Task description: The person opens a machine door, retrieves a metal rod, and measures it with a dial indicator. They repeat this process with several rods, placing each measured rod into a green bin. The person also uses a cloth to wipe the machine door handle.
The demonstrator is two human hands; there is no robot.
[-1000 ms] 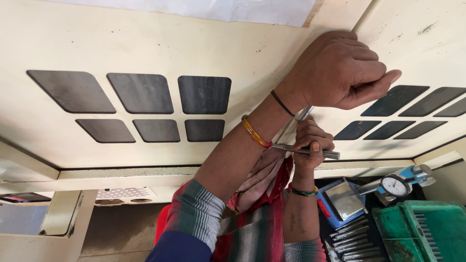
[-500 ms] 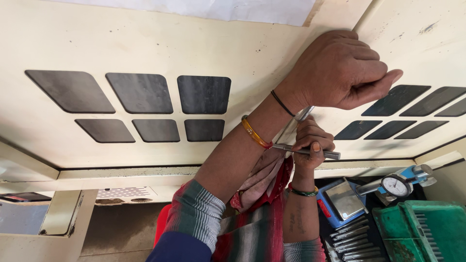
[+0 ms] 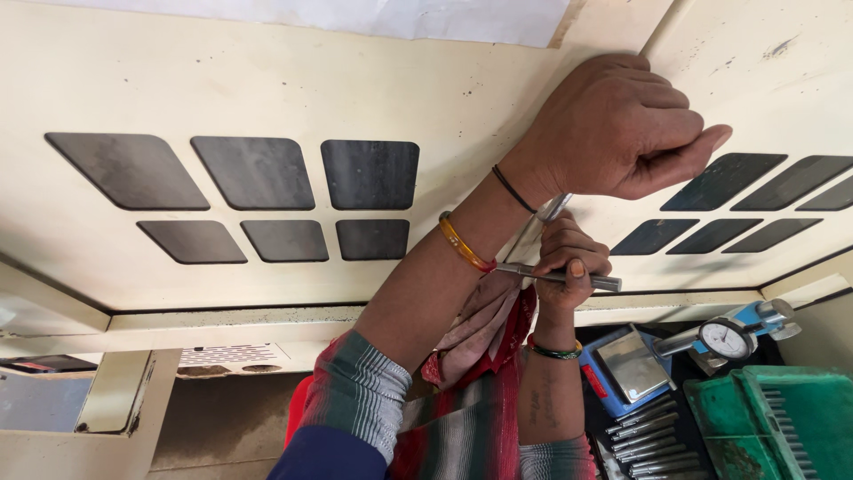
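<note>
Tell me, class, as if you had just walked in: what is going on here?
A person is working against a cream machine panel with dark rectangular windows. One hand, clenched in a fist, rests on the panel; which hand it is cannot be told. The other hand holds a thin metal rod level just below that fist, with a red cloth hanging by the wrist. Lower right lie a dial gauge, a blue box, a row of metal pins and a green tray.
</note>
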